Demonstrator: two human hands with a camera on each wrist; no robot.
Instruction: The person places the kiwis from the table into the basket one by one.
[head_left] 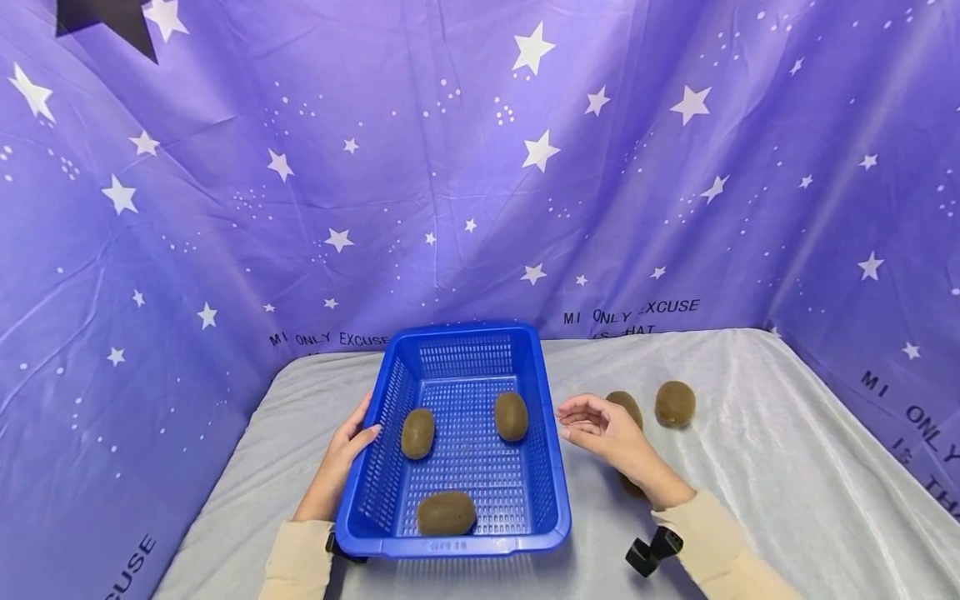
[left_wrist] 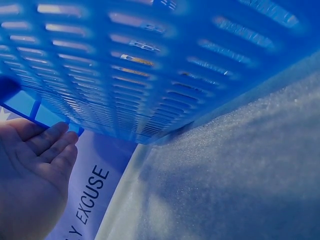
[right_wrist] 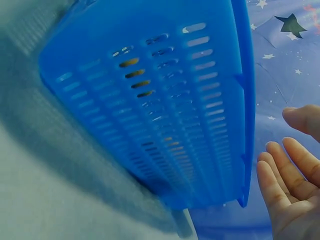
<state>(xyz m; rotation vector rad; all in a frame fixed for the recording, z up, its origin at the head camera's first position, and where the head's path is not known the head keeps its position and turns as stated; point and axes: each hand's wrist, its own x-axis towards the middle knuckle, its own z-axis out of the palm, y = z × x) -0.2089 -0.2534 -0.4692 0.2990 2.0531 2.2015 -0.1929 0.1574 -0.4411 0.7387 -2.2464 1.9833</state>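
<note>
A blue plastic basket (head_left: 453, 546) with slotted walls holds three brown kiwis: one at the left (head_left: 417, 433), one at the right (head_left: 512, 417) and one by the near wall (head_left: 447, 513). At its left rim, my left hand (head_left: 347, 446) grips the edge, thumb over the top and fingers against the outside, as the left wrist view also shows (left_wrist: 35, 170). My right hand (head_left: 611, 433) is just off the right rim, fingers loosely bent and holding nothing; a gap separates it from the basket in the right wrist view (right_wrist: 295, 180).
To the right, one kiwi (head_left: 675, 404) lies in full view on the pale cloth (head_left: 780, 467). Two more, an upper one (head_left: 626, 405) and a lower one (head_left: 632, 487), are partly covered by my right hand and wrist. A purple star-print curtain (head_left: 465, 192) stands behind and at both sides.
</note>
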